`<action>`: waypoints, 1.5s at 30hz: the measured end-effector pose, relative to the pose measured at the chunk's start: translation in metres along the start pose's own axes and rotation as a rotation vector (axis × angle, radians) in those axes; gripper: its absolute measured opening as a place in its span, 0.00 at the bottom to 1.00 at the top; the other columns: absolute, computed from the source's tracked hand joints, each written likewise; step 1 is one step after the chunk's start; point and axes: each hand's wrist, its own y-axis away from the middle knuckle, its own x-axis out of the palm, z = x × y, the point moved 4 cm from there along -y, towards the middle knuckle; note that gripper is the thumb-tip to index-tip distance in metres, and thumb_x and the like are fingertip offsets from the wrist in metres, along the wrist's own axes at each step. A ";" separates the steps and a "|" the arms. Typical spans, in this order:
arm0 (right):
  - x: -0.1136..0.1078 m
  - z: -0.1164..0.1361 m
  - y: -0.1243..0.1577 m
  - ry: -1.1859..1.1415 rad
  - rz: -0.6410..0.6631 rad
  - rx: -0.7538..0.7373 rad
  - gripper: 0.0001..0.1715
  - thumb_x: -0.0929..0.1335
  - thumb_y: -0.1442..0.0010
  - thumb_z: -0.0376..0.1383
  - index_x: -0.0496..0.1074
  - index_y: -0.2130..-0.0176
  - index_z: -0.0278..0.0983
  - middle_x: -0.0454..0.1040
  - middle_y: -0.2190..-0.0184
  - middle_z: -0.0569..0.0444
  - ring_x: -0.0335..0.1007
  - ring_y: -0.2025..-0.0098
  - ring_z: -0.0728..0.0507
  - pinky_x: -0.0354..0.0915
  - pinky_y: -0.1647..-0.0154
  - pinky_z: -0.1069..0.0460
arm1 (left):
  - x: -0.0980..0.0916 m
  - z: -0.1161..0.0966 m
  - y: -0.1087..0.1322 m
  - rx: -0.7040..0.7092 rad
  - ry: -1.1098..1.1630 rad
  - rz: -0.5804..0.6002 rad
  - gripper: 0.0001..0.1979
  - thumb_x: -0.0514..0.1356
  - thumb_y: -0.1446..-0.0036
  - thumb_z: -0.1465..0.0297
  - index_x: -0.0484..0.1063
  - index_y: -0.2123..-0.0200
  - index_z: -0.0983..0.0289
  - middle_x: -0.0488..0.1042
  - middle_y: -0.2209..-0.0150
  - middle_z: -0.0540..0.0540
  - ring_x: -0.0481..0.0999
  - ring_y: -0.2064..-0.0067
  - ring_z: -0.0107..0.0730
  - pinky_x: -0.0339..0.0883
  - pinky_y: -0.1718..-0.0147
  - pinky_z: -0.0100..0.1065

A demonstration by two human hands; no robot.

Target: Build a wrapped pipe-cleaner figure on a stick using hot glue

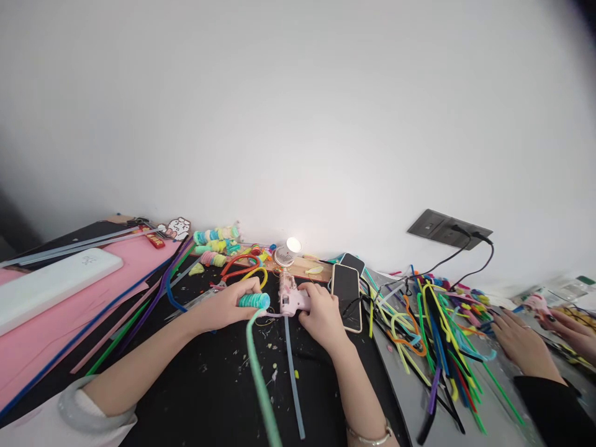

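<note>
The black tabletop [209,397] is open toward the front, split by a long translucent glue stick [294,379] and a fuzzy green strip [259,375]; a multicoloured pipe-cleaner heap [449,335] blocks the right.

White sleeve [40,419], grey band [69,406], silvery bracelet [372,442] show.

Bright light across my feed, a small desk lamp [288,251] blown out to white at its face, soft glow on the pale wall [298,124] behind, dark upper-right corner, wide-angle stretch toward the edges, near green pipe cleaner [259,375] slightly blurred
</note>
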 end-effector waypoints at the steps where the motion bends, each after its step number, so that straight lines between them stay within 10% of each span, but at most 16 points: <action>1: -0.003 -0.001 -0.001 0.000 -0.053 0.016 0.29 0.64 0.54 0.24 0.68 0.52 0.40 0.74 0.53 0.48 0.67 0.50 0.37 0.56 0.52 0.44 | 0.000 0.000 0.000 -0.003 -0.044 -0.019 0.11 0.58 0.44 0.65 0.56 0.70 0.59 0.56 0.72 0.44 0.57 0.71 0.28 0.54 0.71 0.30; 7: -0.014 -0.005 -0.004 -0.311 -0.239 -0.042 0.23 0.65 0.48 0.30 0.69 0.50 0.35 0.76 0.55 0.46 0.71 0.55 0.38 0.64 0.54 0.47 | -0.003 0.000 0.001 -0.023 -0.335 -0.113 0.08 0.57 0.45 0.64 0.59 0.70 0.59 0.62 0.73 0.45 0.62 0.71 0.31 0.55 0.70 0.32; 21: 0.000 -0.007 -0.001 -0.707 0.110 -0.015 0.15 0.72 0.48 0.37 0.79 0.59 0.36 0.81 0.60 0.49 0.76 0.59 0.38 0.70 0.55 0.44 | -0.007 0.009 -0.002 -0.098 -0.361 -0.162 0.09 0.56 0.45 0.62 0.59 0.70 0.58 0.68 0.72 0.47 0.67 0.70 0.35 0.56 0.70 0.33; 45: 0.000 -0.007 0.000 -0.741 0.186 0.016 0.19 0.72 0.48 0.39 0.79 0.56 0.37 0.81 0.57 0.49 0.76 0.55 0.36 0.69 0.52 0.43 | -0.006 0.015 -0.003 -0.117 -0.349 -0.129 0.11 0.57 0.45 0.60 0.59 0.69 0.59 0.67 0.71 0.48 0.66 0.69 0.35 0.55 0.69 0.33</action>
